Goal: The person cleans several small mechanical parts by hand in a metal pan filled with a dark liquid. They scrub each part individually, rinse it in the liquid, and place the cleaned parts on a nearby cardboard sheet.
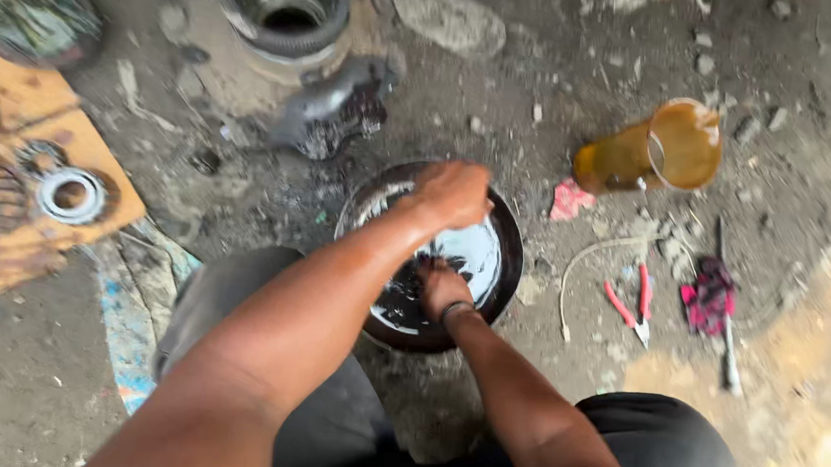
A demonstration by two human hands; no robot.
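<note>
A round black pan (pixel 506 259) holding dark oily liquid sits on the dirt ground in front of my knees. My left hand (pixel 452 192) hovers over the pan's far side with its fingers curled into a fist; anything inside the fist is hidden. My right hand (pixel 441 289), with a dark band on the wrist, is dipped into the liquid at the pan's near side. Its fingers are smeared black, and I cannot tell whether they hold anything.
An amber plastic jug (pixel 655 153) lies right of the pan. Red-handled pliers (pixel 630 307) and a cloth-wrapped tool (pixel 713 298) lie further right. A greasy metal part (pixel 331 111) and a cylindrical housing (pixel 285 5) sit behind. A wooden board (pixel 44 110) with bearing rings (pixel 72 195) lies left.
</note>
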